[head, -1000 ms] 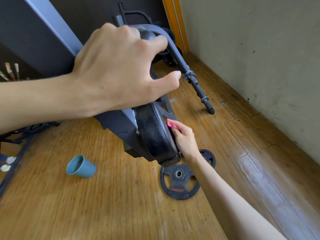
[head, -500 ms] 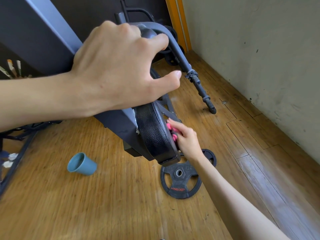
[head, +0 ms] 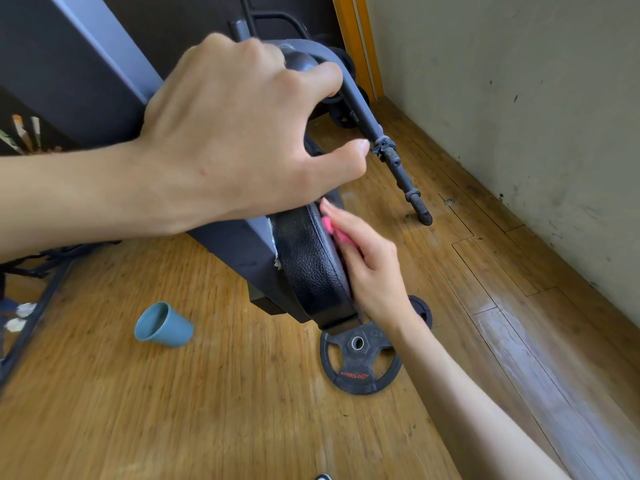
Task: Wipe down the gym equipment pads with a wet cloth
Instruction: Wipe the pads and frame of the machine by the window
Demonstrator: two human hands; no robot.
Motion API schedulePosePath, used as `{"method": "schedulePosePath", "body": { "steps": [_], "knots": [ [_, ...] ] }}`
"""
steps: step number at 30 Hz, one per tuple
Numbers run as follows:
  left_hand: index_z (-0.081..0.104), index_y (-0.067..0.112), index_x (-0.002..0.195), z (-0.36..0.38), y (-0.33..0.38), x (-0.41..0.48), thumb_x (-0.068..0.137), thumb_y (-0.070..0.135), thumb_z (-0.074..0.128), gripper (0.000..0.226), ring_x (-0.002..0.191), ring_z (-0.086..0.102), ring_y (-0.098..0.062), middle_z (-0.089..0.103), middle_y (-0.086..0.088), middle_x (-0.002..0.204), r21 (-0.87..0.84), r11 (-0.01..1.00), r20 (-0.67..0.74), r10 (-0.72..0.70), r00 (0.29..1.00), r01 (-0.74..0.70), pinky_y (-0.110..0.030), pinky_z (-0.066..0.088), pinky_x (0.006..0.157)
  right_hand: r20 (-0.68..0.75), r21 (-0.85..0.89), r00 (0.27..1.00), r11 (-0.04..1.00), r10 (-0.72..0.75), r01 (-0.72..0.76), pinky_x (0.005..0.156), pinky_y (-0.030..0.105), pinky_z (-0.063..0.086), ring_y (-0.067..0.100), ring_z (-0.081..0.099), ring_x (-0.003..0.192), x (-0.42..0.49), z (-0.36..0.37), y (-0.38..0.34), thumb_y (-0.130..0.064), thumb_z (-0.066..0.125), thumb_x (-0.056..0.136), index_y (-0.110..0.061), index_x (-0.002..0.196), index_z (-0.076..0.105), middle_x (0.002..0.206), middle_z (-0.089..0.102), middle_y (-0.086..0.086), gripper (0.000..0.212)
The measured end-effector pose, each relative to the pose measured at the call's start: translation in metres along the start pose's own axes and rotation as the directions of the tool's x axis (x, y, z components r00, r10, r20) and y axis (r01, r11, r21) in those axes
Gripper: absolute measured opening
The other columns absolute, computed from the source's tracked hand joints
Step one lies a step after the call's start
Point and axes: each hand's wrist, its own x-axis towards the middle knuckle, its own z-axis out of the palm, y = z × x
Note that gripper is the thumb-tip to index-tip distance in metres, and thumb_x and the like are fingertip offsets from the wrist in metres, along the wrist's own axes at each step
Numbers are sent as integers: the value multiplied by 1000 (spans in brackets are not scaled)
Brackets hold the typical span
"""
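Steadying the machine with left grip (head: 235,133) closed round the bar (head: 364,114); just below, rubbing the pad's (head: 308,265) far side with right grip (head: 370,268) holding the pink cloth (head: 333,232).

Two hands (head: 242,140) (head: 374,271), one cloth (head: 329,227), one pad (head: 308,268), one cup (head: 166,325), two weight plates (head: 360,363) (head: 421,309)

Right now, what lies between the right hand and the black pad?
A pink cloth, held by the right hand against the black pad's far face. Only a bit of it shows between the fingers in the head view.
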Motion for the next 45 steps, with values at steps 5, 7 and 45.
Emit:
{"method": "schedulePosePath", "body": {
  "steps": [5, 7, 45],
  "knots": [
    [65, 11, 119, -1, 0, 1, 89, 72, 28, 78, 65, 45, -30, 50, -14, 69, 9, 1000, 14, 8, 1000, -8, -37, 26, 62, 27, -53, 910, 910, 413, -411, 105, 48, 51, 5, 60, 126, -61, -9, 53, 1, 52, 104, -22, 128, 72, 130, 69, -13, 39],
    [65, 11, 118, -2, 1, 1, 89, 71, 28, 77, 64, 45, -29, 49, -13, 67, 6, 1000, 12, 17, 1000, -17, -37, 25, 62, 13, 17, 871, 871, 491, -492, 101, 52, 53, 7, 65, 117, -56, -7, 44, -4, 49, 106, -25, 129, 71, 119, 73, -14, 38],
    [65, 11, 117, -2, 1, 0, 93, 66, 30, 70, 66, 47, -29, 53, -13, 70, 20, 999, -27, 44, 999, -43, -35, 28, 64, -267, -196, 933, 962, -240, 192, 118, 46, 39, 35, 47, 143, -18, 12, -61, 9, 54, 100, 7, 132, 62, 145, 57, 17, 33]
  ]
}}
